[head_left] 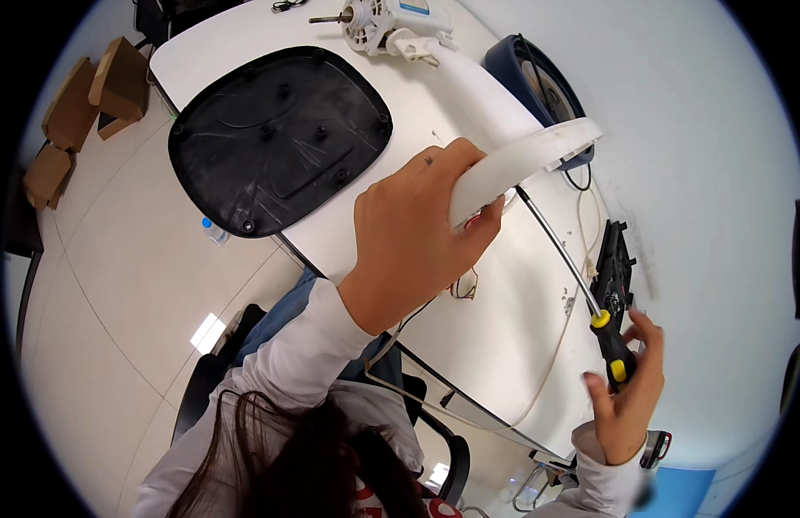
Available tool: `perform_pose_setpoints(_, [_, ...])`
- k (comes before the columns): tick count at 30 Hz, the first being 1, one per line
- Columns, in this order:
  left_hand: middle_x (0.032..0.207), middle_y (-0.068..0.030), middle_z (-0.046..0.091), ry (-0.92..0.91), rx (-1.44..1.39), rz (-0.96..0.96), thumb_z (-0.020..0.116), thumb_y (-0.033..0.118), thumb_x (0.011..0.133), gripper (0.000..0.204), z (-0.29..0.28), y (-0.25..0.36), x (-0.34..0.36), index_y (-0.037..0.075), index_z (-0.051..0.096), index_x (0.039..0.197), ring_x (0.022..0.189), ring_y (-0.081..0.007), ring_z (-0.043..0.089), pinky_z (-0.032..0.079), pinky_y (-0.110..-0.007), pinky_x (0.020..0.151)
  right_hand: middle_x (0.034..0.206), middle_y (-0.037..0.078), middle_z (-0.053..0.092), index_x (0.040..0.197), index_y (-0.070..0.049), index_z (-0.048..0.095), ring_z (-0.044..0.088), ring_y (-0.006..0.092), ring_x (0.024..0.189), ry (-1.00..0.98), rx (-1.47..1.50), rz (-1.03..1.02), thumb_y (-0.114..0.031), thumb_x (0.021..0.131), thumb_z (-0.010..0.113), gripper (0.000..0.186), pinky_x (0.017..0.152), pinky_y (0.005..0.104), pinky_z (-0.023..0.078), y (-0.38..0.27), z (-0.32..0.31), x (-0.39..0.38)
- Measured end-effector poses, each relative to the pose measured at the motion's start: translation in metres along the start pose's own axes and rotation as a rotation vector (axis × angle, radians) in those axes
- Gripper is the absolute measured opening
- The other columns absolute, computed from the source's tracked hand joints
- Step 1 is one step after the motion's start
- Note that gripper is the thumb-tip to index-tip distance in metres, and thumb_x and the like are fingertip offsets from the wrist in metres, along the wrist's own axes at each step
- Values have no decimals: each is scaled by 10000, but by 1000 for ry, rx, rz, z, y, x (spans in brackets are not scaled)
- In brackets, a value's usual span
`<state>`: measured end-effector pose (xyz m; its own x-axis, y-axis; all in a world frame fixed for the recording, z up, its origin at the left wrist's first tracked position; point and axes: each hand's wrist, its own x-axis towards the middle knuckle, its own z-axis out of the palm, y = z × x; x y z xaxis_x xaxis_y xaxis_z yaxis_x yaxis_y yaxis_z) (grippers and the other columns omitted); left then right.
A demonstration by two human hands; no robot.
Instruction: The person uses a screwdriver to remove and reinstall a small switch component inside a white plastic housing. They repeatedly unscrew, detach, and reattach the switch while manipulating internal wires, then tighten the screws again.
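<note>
My left hand [413, 229] grips a white curved plastic part [529, 151] over the table, fingers around its near end. The tip of a screwdriver [555, 246] meets the underside of that part. My right hand [629, 397], at the lower right, holds the screwdriver's black-and-yellow handle loosely, thumb and index finger partly lifted from it. Thin wires [465, 285] show below my left hand; what they join is hidden.
The white table [495, 354] carries a black plastic panel [245, 129], a white motor assembly [400, 26], a pale cable [542, 371] and black parts [611, 268]. A dark blue housing [521, 69] sits by the wall. Cardboard boxes [115, 91] and a bottle [214, 230] stand left.
</note>
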<state>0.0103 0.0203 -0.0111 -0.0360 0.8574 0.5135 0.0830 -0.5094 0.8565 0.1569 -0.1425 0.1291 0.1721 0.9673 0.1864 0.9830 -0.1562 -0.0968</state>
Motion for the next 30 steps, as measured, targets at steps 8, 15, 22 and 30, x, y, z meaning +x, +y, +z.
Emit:
perform_pose_setpoints(8, [722,-70,621,-6,-51,10,710,56,699,227,3,-2,-2,24,567,873,623,-120,609,469,-226,580,644,103,514,948,23,483,495,163,509,-61,97,0,-125,758,680,311,478,267,375,17,18,-10])
perform_pose_setpoints(15, [722,-61,621,-17,-76,8,697,26,698,231,4,-4,-2,15,565,887,646,-92,595,467,-220,600,639,119,531,1011,38,450,413,108,397,-649,1186,556,-294,902,489,352,396,216,328,28,10,4])
perform_pose_setpoints(22, [712,-60,625,12,-76,30,700,25,691,237,5,-5,-1,5,562,882,627,-88,578,459,-218,609,834,152,479,1065,18,506,488,249,666,81,95,27,-154,724,710,433,573,302,389,12,16,-2])
perform_pose_setpoints(30, [716,-56,626,16,-72,29,697,31,692,211,7,-2,-1,0,562,851,605,-79,551,449,-219,595,638,106,534,967,24,510,488,173,469,-91,-33,-107,-152,784,659,294,424,264,360,17,10,-3])
